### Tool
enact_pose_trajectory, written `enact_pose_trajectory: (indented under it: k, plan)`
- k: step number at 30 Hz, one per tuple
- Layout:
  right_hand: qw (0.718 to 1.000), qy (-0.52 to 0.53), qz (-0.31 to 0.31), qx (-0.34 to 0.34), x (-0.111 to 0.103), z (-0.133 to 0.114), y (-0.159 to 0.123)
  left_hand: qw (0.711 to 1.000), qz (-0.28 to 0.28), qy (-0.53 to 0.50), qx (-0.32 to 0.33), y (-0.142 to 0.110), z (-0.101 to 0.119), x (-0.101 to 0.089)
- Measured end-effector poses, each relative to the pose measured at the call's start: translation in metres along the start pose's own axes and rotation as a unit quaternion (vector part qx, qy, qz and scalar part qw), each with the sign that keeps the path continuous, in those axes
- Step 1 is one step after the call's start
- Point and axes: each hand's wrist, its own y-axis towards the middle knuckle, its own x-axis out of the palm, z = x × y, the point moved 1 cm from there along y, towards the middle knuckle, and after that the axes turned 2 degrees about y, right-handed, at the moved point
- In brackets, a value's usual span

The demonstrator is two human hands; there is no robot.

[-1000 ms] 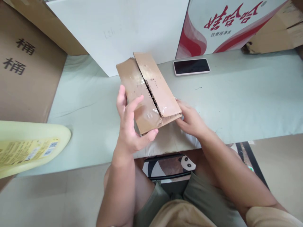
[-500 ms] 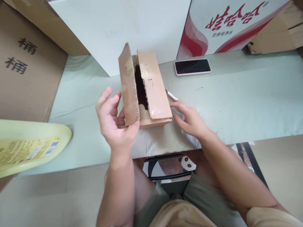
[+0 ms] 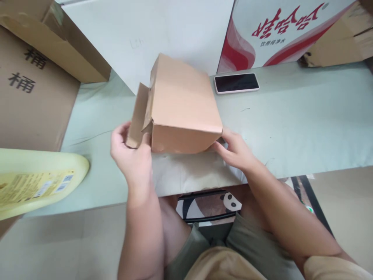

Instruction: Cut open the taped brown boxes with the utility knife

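A small brown cardboard box [image 3: 183,105] sits tipped on the pale green table [image 3: 291,124], a plain side facing up and its opened flaps pointing left. My left hand [image 3: 131,155] is closed on the near-left corner, gripping a loose flap. My right hand [image 3: 236,149] presses its fingers against the box's lower right corner. A white cloth or paper sheet [image 3: 192,171] lies under the box at the table's near edge.
A phone [image 3: 236,83] lies screen-up behind the box. A white panel [image 3: 140,35], a red-and-white carton [image 3: 279,31] and brown cartons [image 3: 32,97] stand along the back and left. A yellow bottle [image 3: 37,181] lies at the left. My knees and a panda-print stool [image 3: 210,204] are below.
The box has been rolled over to the left: its split, taped top faced up before, now a plain side does. My left hand lifted one flap, then gripped the left corner.
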Motion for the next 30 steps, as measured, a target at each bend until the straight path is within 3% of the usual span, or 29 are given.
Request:
enact_pose_trajectory:
  k: [2,4,14,20,26,30]
  plan:
    - [1.0,0.014,0.024,0.01,-0.001,0.001,-0.002,0.999,0.014,0.029,0.037,-0.001,0.001,-0.003]
    - [0.998,0.034,0.05,0.014,-0.001,0.002,-0.004,0.999,0.01,0.027,0.035,0.0,0.001,-0.004]
    - [0.991,0.122,0.029,-0.035,0.006,-0.005,0.0,0.989,-0.01,-0.017,-0.146,0.002,0.003,-0.003]
    - [0.991,0.123,0.049,-0.012,0.009,0.002,-0.005,0.985,-0.057,-0.101,-0.127,-0.002,0.014,-0.001]
    - [0.973,0.189,0.126,0.033,0.014,0.007,-0.006,0.972,-0.06,-0.201,-0.107,-0.002,0.013,0.002]
    - [0.958,0.208,0.185,0.071,0.012,0.003,-0.005,0.974,-0.054,-0.209,-0.076,-0.001,0.012,0.003]
